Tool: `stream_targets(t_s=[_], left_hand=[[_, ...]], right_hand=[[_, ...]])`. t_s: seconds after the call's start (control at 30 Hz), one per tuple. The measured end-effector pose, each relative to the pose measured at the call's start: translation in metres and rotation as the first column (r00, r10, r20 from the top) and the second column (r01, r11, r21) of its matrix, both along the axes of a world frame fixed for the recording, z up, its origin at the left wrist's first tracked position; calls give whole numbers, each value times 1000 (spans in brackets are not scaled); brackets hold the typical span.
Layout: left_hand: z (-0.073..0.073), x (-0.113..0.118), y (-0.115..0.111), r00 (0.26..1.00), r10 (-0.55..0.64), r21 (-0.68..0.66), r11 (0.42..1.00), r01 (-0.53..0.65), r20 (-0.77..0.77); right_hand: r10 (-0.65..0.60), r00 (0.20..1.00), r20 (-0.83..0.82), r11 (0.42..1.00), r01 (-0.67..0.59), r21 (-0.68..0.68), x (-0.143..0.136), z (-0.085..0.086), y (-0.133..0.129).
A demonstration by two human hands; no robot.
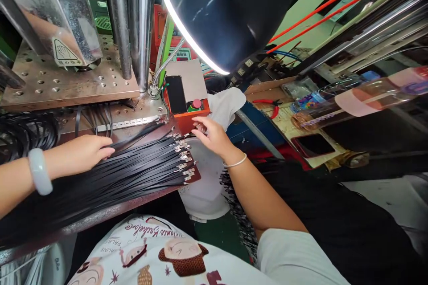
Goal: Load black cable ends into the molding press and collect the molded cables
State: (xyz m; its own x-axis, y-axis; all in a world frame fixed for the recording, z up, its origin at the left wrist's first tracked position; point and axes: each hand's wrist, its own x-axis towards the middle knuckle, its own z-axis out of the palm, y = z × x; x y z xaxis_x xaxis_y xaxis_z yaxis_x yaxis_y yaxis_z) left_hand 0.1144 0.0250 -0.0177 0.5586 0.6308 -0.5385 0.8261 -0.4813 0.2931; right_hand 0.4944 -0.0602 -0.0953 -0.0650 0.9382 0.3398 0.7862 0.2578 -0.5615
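Many flat black cables [133, 164] lie side by side on the metal work surface, their silvery connector ends [183, 158] at its right edge. My left hand [88, 153], a jade-coloured bangle on the wrist, is closed round a few black cables that stretch right above the others. My right hand [209, 136] is raised just right of the connector ends, thumb and forefinger apart, with nothing visible between them. Behind my hands runs a metal strip [130, 123] on the press bed.
A press with a perforated plate [67, 80] stands at the back left. A black lamp [230, 13] hangs overhead. Beyond my right hand is an orange box with a red button [196, 103]; a white bin [207, 182] stands below. Bottles [361, 100] lie at right.
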Motion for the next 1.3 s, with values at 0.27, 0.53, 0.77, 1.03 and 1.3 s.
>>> stream_targets(t_s=[0.27, 0.53, 0.77, 1.03, 1.3], left_hand=[[-6, -16, -2, 996, -22, -48, 998, 27, 91], [42, 18, 16, 895, 244, -495, 868, -31, 372], [2, 43, 23, 875, 419, -649, 740, -175, 241], [10, 42, 28, 903, 276, -487, 869, -89, 329], [24, 26, 14, 881, 93, -187, 982, -6, 463]], right_hand=[[-165, 975, -149, 986, 163, -24, 15, -3, -24], [-106, 975, -196, 992, 119, 52, -15, 23, -20], [-48, 990, -131, 993, 61, 98, -37, 46, -20], [-152, 964, -218, 921, 218, 323, -75, 68, -18], [165, 857, 488, 960, -253, 119, -140, 54, 20]])
